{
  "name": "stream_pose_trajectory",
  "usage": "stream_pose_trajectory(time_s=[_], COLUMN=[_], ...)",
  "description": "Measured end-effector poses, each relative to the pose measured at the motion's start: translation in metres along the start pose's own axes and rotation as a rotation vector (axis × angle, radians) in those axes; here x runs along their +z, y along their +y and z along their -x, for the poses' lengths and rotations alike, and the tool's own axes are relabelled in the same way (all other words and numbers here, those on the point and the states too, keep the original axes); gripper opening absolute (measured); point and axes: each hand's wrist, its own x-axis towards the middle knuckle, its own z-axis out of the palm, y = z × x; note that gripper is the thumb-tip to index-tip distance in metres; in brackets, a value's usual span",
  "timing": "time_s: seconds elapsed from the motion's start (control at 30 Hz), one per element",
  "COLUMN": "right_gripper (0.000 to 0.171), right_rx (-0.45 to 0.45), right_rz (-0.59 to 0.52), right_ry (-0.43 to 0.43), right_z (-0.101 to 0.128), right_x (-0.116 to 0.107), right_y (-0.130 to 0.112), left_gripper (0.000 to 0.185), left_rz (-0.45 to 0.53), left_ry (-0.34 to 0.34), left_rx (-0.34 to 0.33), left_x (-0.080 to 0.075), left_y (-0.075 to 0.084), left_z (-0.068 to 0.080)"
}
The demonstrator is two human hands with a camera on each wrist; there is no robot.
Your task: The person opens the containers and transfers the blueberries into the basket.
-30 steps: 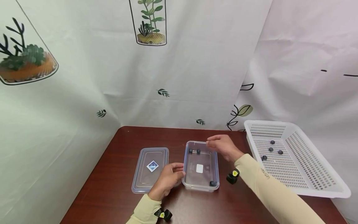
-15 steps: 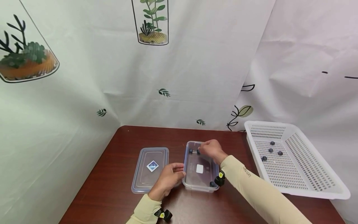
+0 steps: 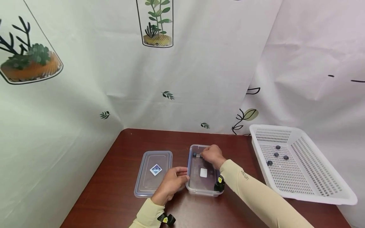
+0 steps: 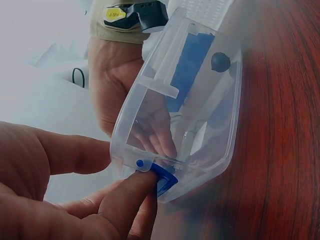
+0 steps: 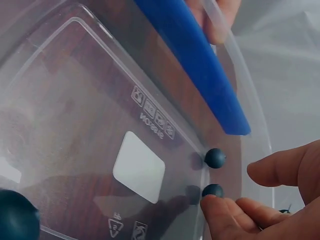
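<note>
the right hand [image 3: 211, 155] reaches into the clear box [image 3: 203, 180] at mid-bench, its fingers [image 5: 225, 212] pinching a dark berry [image 5: 212, 190] by the far end wall, a second berry [image 5: 215, 157] just beside. the left hand [image 3: 171, 183] grips the box's near left rim.

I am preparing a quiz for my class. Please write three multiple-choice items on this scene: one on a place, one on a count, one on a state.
1. Where does the lid lie?
A. Left of the clear container
B. In the basket
C. On the container

2. How many dark balls lie in the white basket?
A. One
B. Four
C. Seven

3. What does the left hand do?
A. Lies flat on the table
B. Lifts the lid
C. Holds the clear container

Answers:
1. A: it lies flat on the table beside it.
2. B: four show on its floor.
3. C: its fingers grip the near corner.
</note>
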Motion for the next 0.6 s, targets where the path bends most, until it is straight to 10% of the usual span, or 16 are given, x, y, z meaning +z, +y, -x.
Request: stream_pose_trajectory(time_s=[0.3,0.47,0.6], right_gripper=[0.047,0.01,0.029], right_rx=[0.014,0.028,0.032], right_rz=[-0.073,-0.1,-0.13], right_ry=[-0.065,-0.06,-0.069], right_z=[-0.003,-0.006,-0.008], right_x=[0.011,0.016,0.02], right_y=[0.005,0.008,0.008], left_gripper=[0.043,0.043,0.043], left_rz=[-0.003,0.0,0.003], left_ry=[-0.005,-0.007,-0.009], left_rx=[0.006,0.004,0.007], left_x=[-0.001,-0.001,-0.001], left_y=[0.0,0.001,0.002], left_z=[0.0,0.001,0.001])
